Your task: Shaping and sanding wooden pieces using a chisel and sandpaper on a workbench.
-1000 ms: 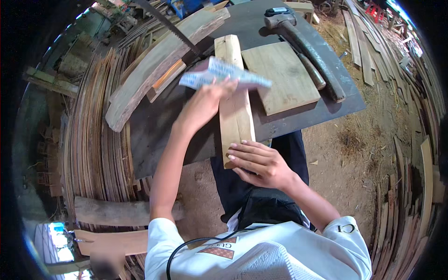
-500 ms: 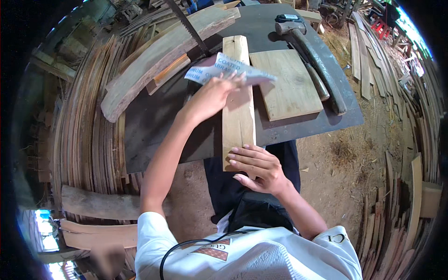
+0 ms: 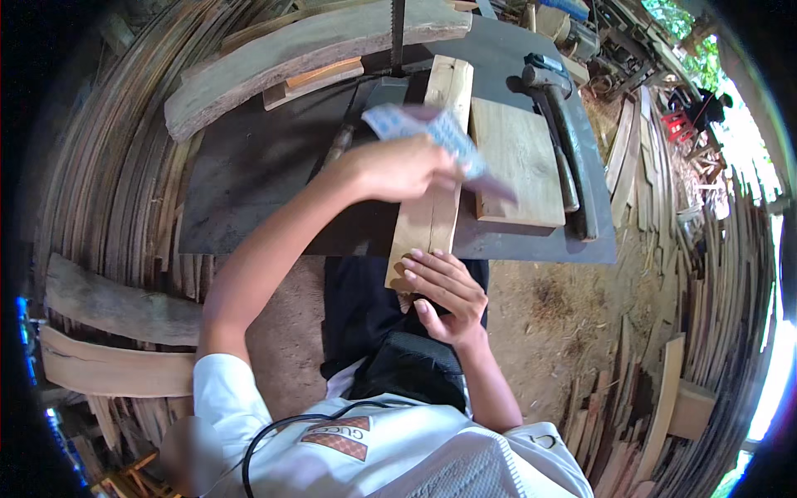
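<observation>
My left hand point(image 3: 407, 166), blurred, holds a folded blue-printed sandpaper sheet point(image 3: 398, 124) on the long pale wood piece point(image 3: 427, 220). My right hand point(image 3: 444, 290) grips that piece near its lower end, fingers across its top. The piece lies lengthwise on a dark metal tabletop point(image 3: 224, 207), its end reaching past the front edge. Beside it on the right lie a square wooden board point(image 3: 519, 145) and a hammer point(image 3: 548, 76) with a long dark handle. A tool with a worn handle point(image 3: 339, 145) lies left of the piece, partly hidden by the sheet.
A curved rough slab point(image 3: 307, 58), a small orange-edged block point(image 3: 311, 83) and an upright saw blade point(image 3: 397, 33) occupy the back. Stacked planks point(image 3: 100, 166) crowd the left, more strips point(image 3: 631, 166) the right. A red plastic stool point(image 3: 677, 126) stands far right.
The view has shifted, moving the tabletop's near edge up and left. My left hand and the sandpaper have moved nearer along the wood, the sheet now slanting down to the right. My right hand stays gripping.
</observation>
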`<state>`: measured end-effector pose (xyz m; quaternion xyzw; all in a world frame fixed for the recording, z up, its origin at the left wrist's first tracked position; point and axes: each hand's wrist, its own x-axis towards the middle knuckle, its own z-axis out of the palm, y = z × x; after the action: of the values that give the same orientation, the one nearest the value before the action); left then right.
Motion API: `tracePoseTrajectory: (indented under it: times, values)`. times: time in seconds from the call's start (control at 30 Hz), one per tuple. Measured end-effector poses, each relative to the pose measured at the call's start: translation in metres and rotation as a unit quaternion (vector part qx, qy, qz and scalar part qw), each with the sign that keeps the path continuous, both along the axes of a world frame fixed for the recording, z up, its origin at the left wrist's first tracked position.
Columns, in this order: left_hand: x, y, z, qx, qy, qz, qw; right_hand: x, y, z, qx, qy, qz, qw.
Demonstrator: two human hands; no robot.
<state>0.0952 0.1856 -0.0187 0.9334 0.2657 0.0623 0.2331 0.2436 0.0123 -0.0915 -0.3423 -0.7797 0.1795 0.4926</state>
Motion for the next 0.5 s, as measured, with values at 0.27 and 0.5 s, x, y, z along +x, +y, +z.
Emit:
tracePoseTrajectory:
  times: [0.27,0.5]
  values:
    - [0.001,0.035,-0.017,0.019,-0.093,0.113,0.989,-0.007,-0.001,-0.002,0.011,0.001,-0.013,1.000]
    - [-0.013,-0.024,-0.036,0.059,-0.169,0.060,0.982,-0.008,-0.005,-0.006,0.000,0.015,-0.025,1.000]
